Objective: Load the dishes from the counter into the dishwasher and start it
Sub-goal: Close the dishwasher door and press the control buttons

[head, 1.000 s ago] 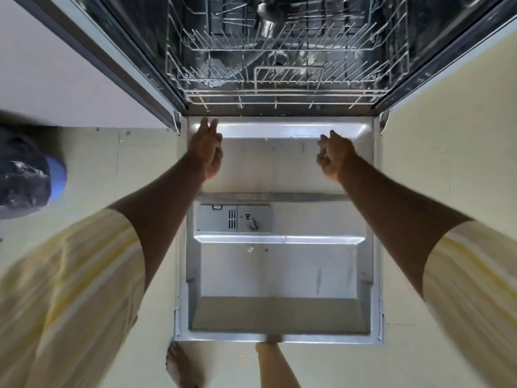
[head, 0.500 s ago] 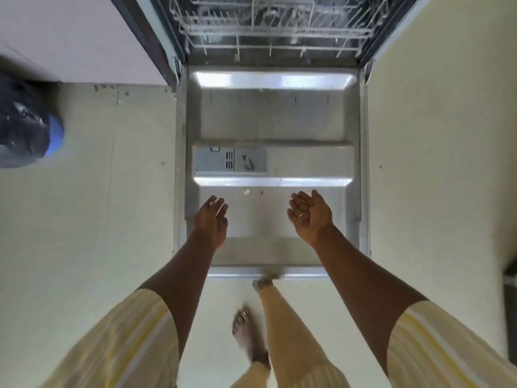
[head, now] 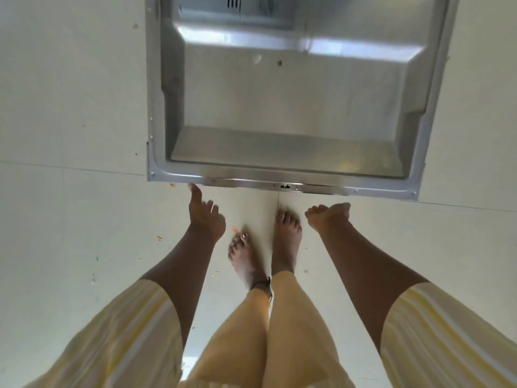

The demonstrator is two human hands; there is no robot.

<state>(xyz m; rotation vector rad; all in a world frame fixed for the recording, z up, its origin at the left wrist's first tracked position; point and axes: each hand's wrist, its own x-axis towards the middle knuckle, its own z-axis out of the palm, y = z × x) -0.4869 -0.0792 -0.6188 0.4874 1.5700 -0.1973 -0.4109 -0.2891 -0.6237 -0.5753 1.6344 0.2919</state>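
Looking straight down now. Door (head: 288, 107) of the dishwasher lies open and flat, steel inner face up, filling the upper middle of the view; only the door shows, no racks, no dishes in sight. Near edge of door has a latch (head: 284, 186) at its middle. Vent slits of the dispenser (head: 234, 1) just peek in at the top edge, far side of door.

Left hand (head: 205, 217) just below door's near edge, toward its left corner. Thumb (head: 195, 193) up and touching, or nearly touching, that edge; other fingers loosely spread, palm empty, grip open on nothing. Can't tell if the thumb presses the metal or only meets it.

Right hand (head: 326, 217) below door's near edge too, right of the latch, clear of the metal. Fingers curled in toward the palm, loose fist; nothing seen in it, though motion blur softens the fingertips, so grip reads closed & empty.

Both forearms bare, striped yellow-white sleeves (head: 436, 340) at the bottom corners.

Two bare feet (head: 286, 236) on the floor (head: 70, 219) between the hands, near side of door, toes pointing at it; dark anklet (head: 263, 284) on the left one. Yellow trouser legs (head: 251, 340) below.

Floor pale, large tiles, grout line running off from under door's near edge. Small orange crumbs (head: 235, 229) by the left foot and by door's left corner.
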